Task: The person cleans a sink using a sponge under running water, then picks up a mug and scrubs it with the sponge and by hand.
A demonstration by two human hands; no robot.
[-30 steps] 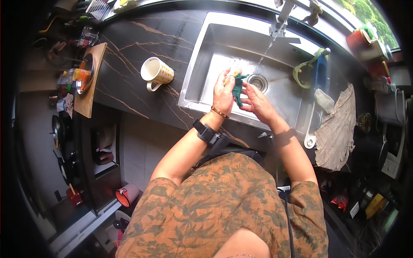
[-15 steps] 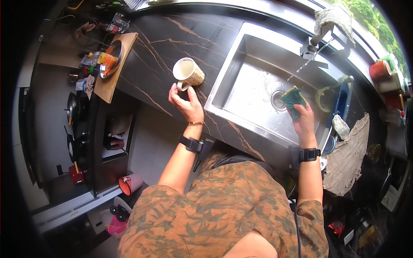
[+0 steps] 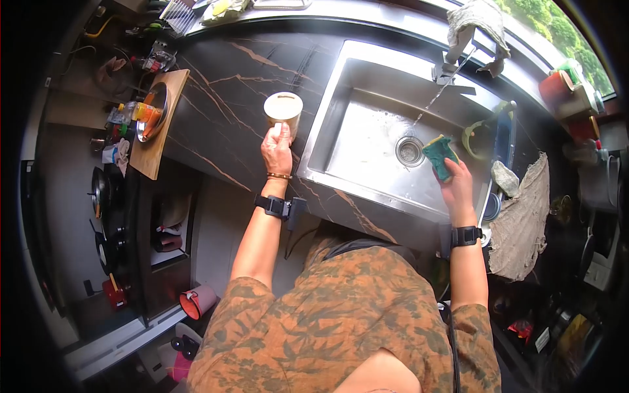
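My left hand (image 3: 277,152) is closed on the handle side of a cream mug (image 3: 284,107) over the dark veined counter (image 3: 229,85), left of the sink. The mug's opening faces up, with a brown mark at its inner rim. Over the right part of the steel sink (image 3: 357,111), my right hand (image 3: 457,183) grips a green scouring cloth or sponge (image 3: 438,157) with a yellowish edge. Water (image 3: 429,108) runs from the faucet towards the drain (image 3: 410,151).
A wooden board (image 3: 149,152) with a metal pan (image 3: 154,112) lies at the left. Right of the sink are a blue holder (image 3: 504,134), a green-handled item (image 3: 469,139) and a beige cloth (image 3: 521,226). Another cloth (image 3: 477,18) hangs over the faucet.
My hands have parted from the green sponge over the sink; my right hand kept it. My left hand went to the mug and closed on it. The view has shifted.
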